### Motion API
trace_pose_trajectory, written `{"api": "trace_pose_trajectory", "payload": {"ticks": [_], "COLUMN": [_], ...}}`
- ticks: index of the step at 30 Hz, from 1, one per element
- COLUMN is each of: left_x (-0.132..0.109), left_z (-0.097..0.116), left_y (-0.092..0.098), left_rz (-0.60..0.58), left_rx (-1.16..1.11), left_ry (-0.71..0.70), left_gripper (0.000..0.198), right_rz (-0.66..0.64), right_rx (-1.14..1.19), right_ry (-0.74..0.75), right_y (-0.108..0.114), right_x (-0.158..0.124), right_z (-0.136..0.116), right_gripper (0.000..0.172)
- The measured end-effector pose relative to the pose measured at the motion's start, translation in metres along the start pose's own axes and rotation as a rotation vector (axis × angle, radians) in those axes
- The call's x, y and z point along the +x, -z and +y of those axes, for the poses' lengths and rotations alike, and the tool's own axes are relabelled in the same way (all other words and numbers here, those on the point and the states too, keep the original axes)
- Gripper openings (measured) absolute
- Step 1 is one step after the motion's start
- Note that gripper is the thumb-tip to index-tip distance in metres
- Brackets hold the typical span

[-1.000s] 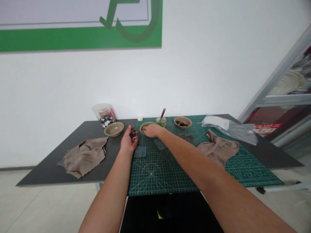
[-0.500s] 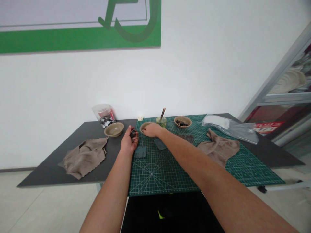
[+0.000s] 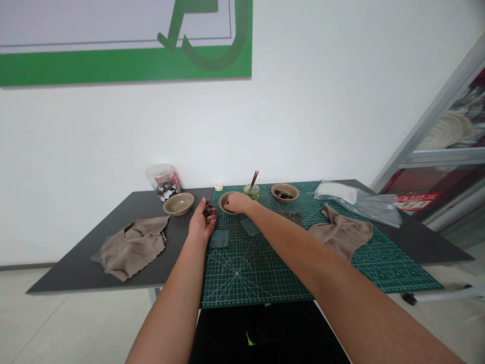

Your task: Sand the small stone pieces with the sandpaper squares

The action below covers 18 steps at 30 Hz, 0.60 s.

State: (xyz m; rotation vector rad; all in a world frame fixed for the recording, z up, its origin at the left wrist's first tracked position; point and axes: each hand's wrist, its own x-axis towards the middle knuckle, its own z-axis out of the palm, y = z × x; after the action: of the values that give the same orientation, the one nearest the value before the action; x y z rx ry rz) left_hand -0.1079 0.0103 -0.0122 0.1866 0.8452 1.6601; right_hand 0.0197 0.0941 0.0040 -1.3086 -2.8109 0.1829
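Note:
My left hand (image 3: 201, 218) is curled, palm up, around several small dark pieces (image 3: 207, 210) whose kind I cannot make out. Close to it on the right, my right hand (image 3: 238, 203) reaches down into a tan bowl (image 3: 223, 206), its fingertips pinched and partly hidden inside. Whatever those fingers hold does not show. Grey-blue squares of sandpaper-like sheet (image 3: 220, 238) lie on the green cutting mat (image 3: 257, 283) below my hands. Behind the right hand stands a glass jar (image 3: 251, 191) with thin brown sticks upright in it.
Left of my hands are another tan bowl (image 3: 179, 203) and a clear tub (image 3: 163, 183) of dark and white pieces. A third bowl (image 3: 285, 192) holds dark pieces. Brown cloths (image 3: 132, 247) lie on both sides. A clear plastic bag (image 3: 359, 202) lies back right, against the white wall.
My right hand has shifted slightly and its fingers reach deeper into the bowl. My left hand stays curled around the dark pieces. The view has tilted a little.

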Motion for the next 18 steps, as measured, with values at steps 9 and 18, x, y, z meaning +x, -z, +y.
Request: {"api": "trace_pose_trajectory", "payload": {"ticks": [9,18], "left_x": [0.001,0.003], "left_z": [-0.001,-0.001], "left_y": [0.0,0.003], "left_rz": [-0.001,-0.011], "left_rx": [0.011,-0.002], "left_ry": [-0.002,0.004], "left_gripper": [0.017,0.017], "right_rz": [0.057,0.224], "right_rx": [0.237,1.29], "right_ry": [-0.171,-0.557], "right_y": [0.001,0.026], "right_x": [0.002,0.009], "right_z": [-0.007,0.0], "right_gripper": [0.031,0.026]}}
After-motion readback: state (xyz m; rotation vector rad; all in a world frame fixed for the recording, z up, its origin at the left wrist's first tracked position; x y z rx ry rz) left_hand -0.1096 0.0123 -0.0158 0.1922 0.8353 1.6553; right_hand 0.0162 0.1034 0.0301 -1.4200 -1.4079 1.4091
